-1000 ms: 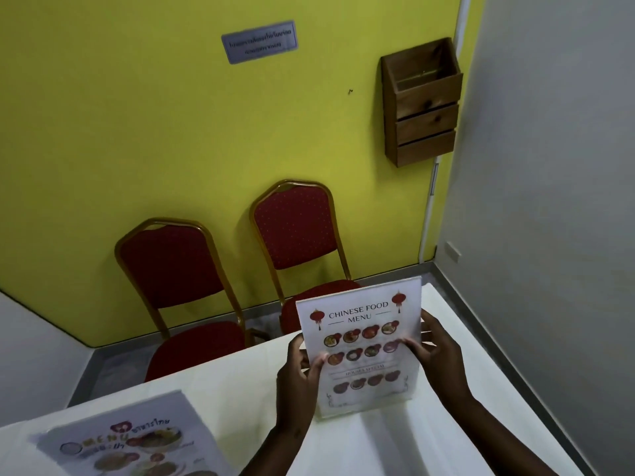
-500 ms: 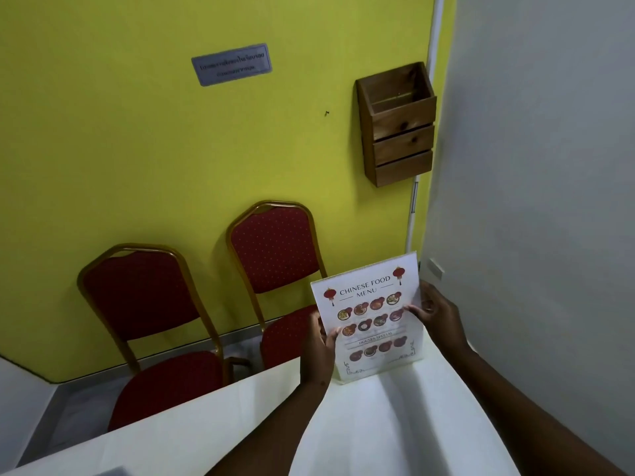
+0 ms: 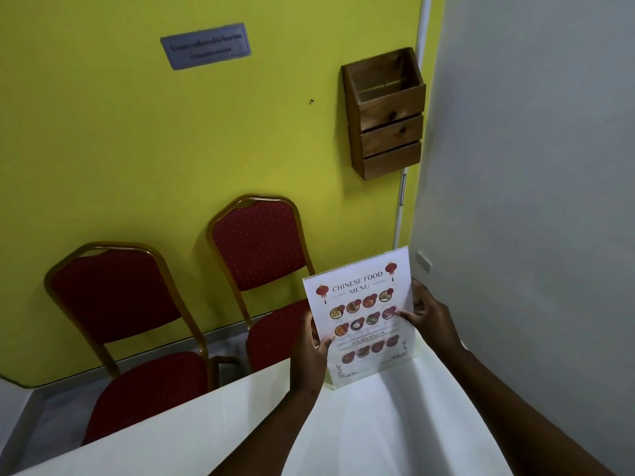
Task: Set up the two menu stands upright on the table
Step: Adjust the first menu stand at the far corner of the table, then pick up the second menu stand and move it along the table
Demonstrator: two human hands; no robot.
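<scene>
Now that I have carried the Chinese menu stand point(image 3: 364, 317) farther out toward the wooden wall box point(image 3: 386, 111), it stands upright on the table point(image 3: 240, 424), left hand point(image 3: 309, 348) and right hand point(image 3: 427, 314) each holding an edge; one done.

White table point(image 3: 213, 424) bears one upright menu stand point(image 3: 364, 324).

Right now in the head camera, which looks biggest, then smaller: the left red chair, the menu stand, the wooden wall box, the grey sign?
1. Left red chair
2. Menu stand
3. Wooden wall box, though it hangs farther away
4. Grey sign
</scene>
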